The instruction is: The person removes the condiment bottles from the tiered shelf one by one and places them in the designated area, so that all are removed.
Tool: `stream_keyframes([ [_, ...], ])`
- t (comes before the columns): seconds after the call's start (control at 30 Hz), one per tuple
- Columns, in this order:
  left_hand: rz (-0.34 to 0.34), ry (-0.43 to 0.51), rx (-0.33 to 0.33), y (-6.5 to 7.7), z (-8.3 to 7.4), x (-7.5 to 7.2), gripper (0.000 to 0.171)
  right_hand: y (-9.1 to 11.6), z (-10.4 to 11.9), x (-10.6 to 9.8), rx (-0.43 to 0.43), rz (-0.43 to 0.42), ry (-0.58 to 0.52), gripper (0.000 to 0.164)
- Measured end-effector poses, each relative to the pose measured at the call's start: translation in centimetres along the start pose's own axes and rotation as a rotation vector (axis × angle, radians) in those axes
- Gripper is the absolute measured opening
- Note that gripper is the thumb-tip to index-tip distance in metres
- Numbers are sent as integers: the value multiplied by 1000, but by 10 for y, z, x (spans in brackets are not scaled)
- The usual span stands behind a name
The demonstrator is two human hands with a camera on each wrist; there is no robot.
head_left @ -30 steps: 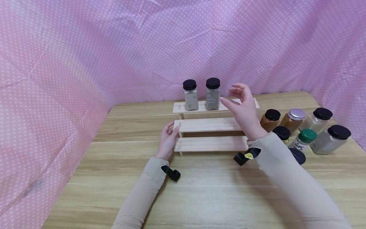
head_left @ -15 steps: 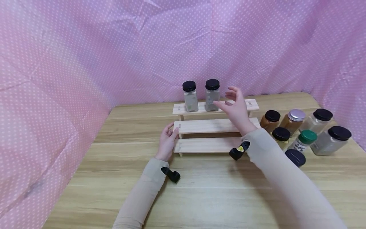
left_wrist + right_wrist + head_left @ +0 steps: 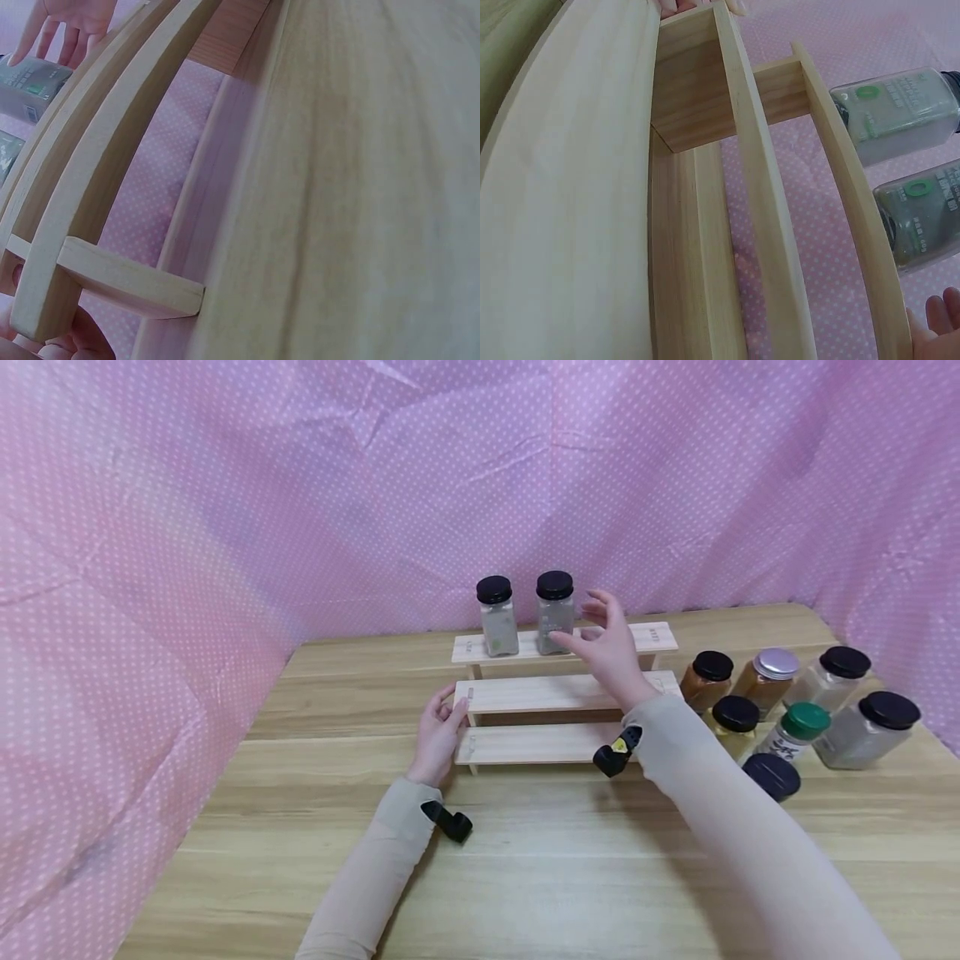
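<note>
A three-tier wooden spice rack stands on the table. My left hand grips the left end of its middle shelf, thumb on top. Two clear spice jars with black lids stand upright on the top tier: a left jar with pale contents and a right jar with greyer contents. My right hand is beside the right jar, fingers spread and bent, holding nothing. Its thumb overlaps the jar's front in the head view. In the right wrist view, fingers show just below the greyer jar.
Several more jars stand on the table to the right of the rack, among them a green-lidded shaker, a silver-lidded jar and a large black-lidded jar. A pink dotted curtain hangs behind and beside the table.
My right hand has moved left and slightly down, so its thumb now overlaps the right jar. My left hand keeps its hold on the rack. Both jars stay on the top tier.
</note>
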State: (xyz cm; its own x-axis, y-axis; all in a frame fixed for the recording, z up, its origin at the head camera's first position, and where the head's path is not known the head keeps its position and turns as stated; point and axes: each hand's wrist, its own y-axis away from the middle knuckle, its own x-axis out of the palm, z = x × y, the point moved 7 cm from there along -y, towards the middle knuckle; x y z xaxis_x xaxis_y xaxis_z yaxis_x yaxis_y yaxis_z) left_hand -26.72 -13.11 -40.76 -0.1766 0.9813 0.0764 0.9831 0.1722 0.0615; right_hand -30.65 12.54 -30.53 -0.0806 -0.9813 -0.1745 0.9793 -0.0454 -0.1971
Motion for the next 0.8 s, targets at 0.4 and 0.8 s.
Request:
stream_keyframes([
  [0.4,5,-4,2,2,-1,0,41,-8,0,6,-25,37,20,85],
  [0.8,7,-27,15,2,-2,0,41,-12,3,13,-13,39,52,80],
])
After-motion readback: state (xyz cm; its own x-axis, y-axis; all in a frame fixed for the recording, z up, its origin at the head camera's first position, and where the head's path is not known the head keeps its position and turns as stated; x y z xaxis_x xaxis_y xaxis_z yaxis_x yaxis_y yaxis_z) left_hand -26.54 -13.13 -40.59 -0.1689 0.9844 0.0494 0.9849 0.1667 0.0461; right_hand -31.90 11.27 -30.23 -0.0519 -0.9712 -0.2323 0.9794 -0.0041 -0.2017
